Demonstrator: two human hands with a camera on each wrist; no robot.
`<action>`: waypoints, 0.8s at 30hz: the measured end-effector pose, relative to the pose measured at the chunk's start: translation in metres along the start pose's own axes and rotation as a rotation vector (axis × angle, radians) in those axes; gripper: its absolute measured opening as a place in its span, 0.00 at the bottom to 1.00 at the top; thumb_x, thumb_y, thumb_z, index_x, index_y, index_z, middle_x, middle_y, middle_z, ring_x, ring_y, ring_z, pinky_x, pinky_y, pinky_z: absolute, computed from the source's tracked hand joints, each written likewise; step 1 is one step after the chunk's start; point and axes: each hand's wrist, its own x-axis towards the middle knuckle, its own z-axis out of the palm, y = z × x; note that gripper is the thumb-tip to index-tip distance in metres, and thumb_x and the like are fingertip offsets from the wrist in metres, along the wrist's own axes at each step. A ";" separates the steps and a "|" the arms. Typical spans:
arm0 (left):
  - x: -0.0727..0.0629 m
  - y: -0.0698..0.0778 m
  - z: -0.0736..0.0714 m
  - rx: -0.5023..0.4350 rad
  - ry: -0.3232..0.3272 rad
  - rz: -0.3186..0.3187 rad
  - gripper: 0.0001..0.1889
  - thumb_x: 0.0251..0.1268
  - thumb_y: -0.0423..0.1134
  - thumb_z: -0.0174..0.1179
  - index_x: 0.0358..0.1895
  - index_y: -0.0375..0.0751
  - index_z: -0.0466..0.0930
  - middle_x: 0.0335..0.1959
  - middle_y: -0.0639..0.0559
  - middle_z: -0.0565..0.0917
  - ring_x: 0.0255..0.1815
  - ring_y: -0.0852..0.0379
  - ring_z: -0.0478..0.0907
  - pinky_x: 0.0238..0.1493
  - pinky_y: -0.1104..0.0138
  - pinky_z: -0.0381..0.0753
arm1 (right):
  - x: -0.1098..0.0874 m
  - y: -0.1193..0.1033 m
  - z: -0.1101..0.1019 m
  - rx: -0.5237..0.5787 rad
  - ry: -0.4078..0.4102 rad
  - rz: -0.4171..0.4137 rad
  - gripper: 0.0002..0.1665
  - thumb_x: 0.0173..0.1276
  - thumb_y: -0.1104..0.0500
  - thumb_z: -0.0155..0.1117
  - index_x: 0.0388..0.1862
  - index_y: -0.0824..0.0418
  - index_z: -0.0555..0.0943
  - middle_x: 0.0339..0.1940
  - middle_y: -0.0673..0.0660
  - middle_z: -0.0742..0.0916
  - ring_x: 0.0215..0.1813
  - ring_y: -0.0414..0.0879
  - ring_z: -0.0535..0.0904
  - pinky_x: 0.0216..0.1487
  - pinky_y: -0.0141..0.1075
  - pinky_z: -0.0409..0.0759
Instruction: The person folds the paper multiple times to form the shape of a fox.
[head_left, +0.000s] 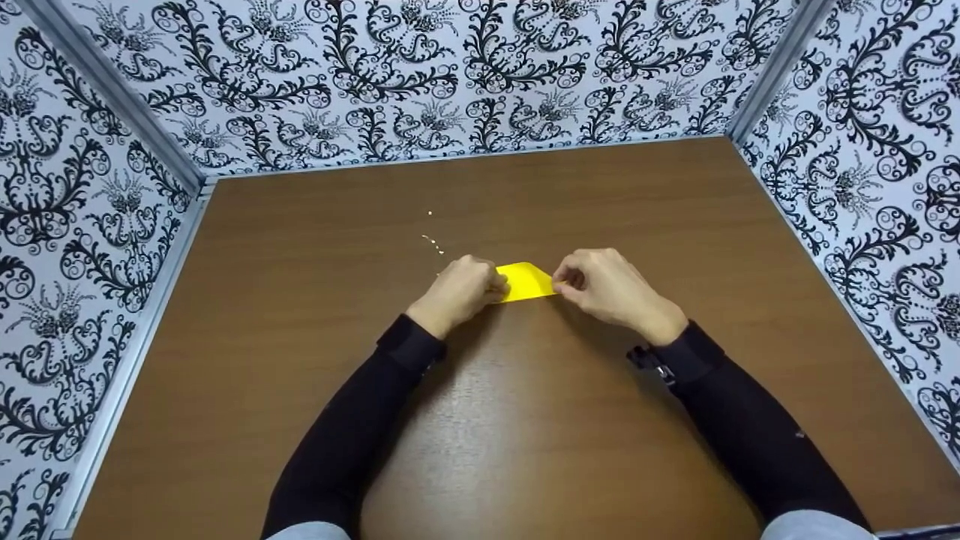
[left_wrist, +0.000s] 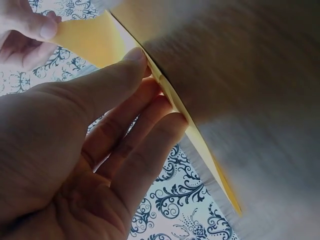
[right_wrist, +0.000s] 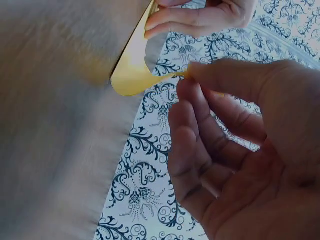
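Observation:
A piece of yellow paper point(head_left: 527, 282) is held between both hands just over the middle of the table. My left hand point(head_left: 466, 289) pinches its left side, thumb on the near face; in the left wrist view that thumb point(left_wrist: 117, 75) presses the sheet near a fold. With thumb and forefinger, my right hand point(head_left: 607, 289) grips the right corner. The right wrist view shows the yellow paper point(right_wrist: 132, 75) bending in a curve towards that pinch, while the other fingers of the right hand point(right_wrist: 225, 145) curl loosely below. Part of the sheet is hidden behind the left fingers.
Small white specks point(head_left: 433, 241) lie on the brown wooden table point(head_left: 480, 442), beyond the left hand. Panels with black scroll patterns point(head_left: 480, 75) stand at the back and both sides, with grey metal posts point(head_left: 772, 71) at the corners.

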 end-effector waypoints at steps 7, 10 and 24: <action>-0.001 -0.003 0.001 0.028 0.012 -0.014 0.04 0.77 0.36 0.79 0.40 0.43 0.98 0.39 0.47 0.96 0.41 0.43 0.94 0.51 0.47 0.95 | -0.003 0.000 0.009 0.024 -0.078 -0.076 0.05 0.81 0.59 0.81 0.50 0.58 0.97 0.44 0.54 0.95 0.41 0.45 0.86 0.45 0.37 0.85; -0.001 -0.003 0.001 0.027 0.014 -0.008 0.04 0.77 0.37 0.79 0.41 0.43 0.98 0.39 0.47 0.96 0.41 0.42 0.94 0.51 0.47 0.95 | -0.002 0.001 0.013 0.031 -0.084 -0.091 0.04 0.81 0.59 0.81 0.50 0.57 0.97 0.46 0.54 0.94 0.43 0.46 0.86 0.46 0.39 0.86; -0.002 -0.005 0.003 0.038 0.030 0.049 0.07 0.77 0.35 0.79 0.36 0.42 0.95 0.37 0.46 0.94 0.39 0.42 0.92 0.49 0.48 0.96 | -0.001 -0.003 0.028 0.026 -0.119 -0.197 0.05 0.81 0.63 0.80 0.51 0.60 0.97 0.61 0.62 0.97 0.60 0.58 0.96 0.63 0.52 0.96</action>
